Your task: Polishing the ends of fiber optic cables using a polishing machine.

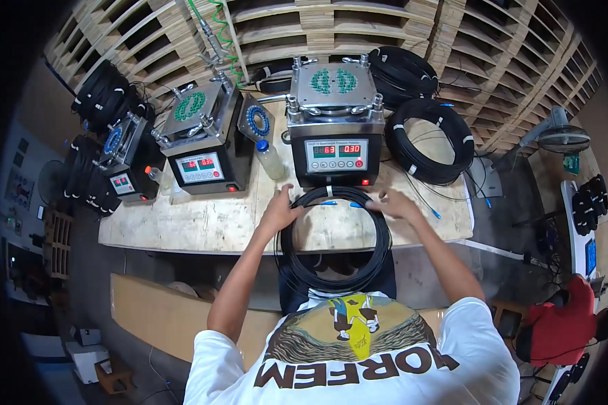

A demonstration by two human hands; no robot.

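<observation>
A coil of black cable (383, 251) rests on the wooden table and reaches over its front edge toward my body. White tape binds it at the top, and two blue connectors, the left one (327, 203) and the right one (356, 204), lie inside the ring. My left hand (280, 212) holds the coil's upper left side, its thumb and forefinger on either side of the cable. At the upper right, my right hand (397, 205) has its fingers spread, the tips at the cable beside the right connector. Just behind stands a black polishing machine (336, 152) with a red display.
Two more machines, one in the middle (199, 165) and a smaller one (125, 165), stand left. A bottle with a blue cap (270, 162) is between machines. Another black cable coil (402, 152) lies at right, its blue-tipped ends trailing. Wooden pallets (317, 27) rise behind. A person in red (564, 324) is far right.
</observation>
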